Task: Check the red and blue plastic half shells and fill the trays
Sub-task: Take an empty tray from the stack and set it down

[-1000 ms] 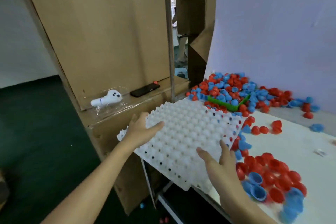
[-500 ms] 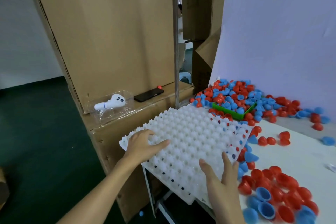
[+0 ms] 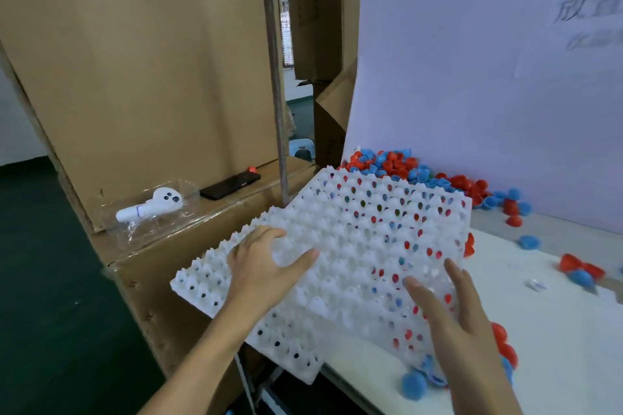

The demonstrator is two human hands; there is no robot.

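A white plastic tray (image 3: 354, 229) with rows of bumps and holes lies tilted over the white table's (image 3: 556, 330) left edge, partly above a cardboard box. My left hand (image 3: 266, 266) lies flat on the tray's left part, fingers apart. Fingers spread, my right hand (image 3: 451, 323) rests on its front right part. Red and blue half shells show through the tray's holes. A pile of shells (image 3: 387, 160) sits behind the tray. A blue shell (image 3: 414, 384) and red shells (image 3: 505, 347) lie by my right wrist.
The low cardboard box (image 3: 151, 263) at left carries a white device in a clear bag (image 3: 151, 205) and a black phone (image 3: 229, 185). A metal pole (image 3: 276, 77) rises behind the tray. A white board (image 3: 472, 77) backs the table. Loose shells (image 3: 580, 271) lie at right.
The tray has shifted right and further onto the table, covering shells that lay near the front. Both hands went from gripping its edges to lying flat on top.
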